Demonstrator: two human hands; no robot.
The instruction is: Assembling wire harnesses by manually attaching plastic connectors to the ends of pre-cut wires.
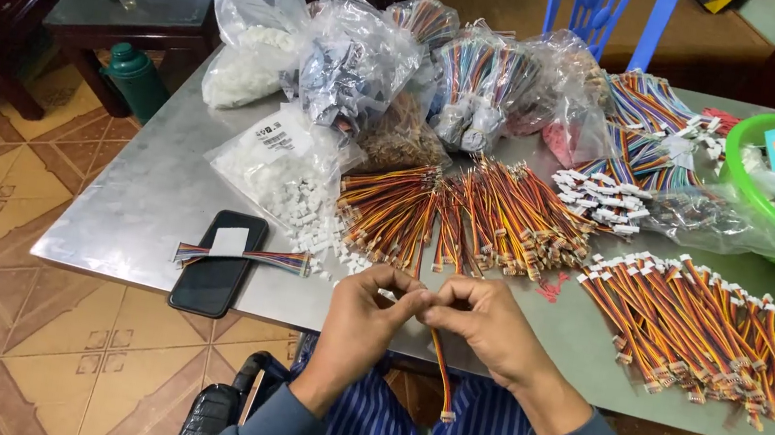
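Note:
My left hand and my right hand meet at the near edge of the metal table, fingertips pinched together. Between them they hold a short striped ribbon cable that hangs down over my lap, a small connector at its lower end. A tiny white piece shows at my left fingertips; what it is I cannot tell. Just beyond my hands lies a pile of bare-ended striped cables. To the right lies a pile of cables with white connectors.
A black phone with a cable across it lies at the left edge. An open bag of white connectors, several bags of parts and cable bundles stand behind. A green basket sits far right. A blue chair stands beyond.

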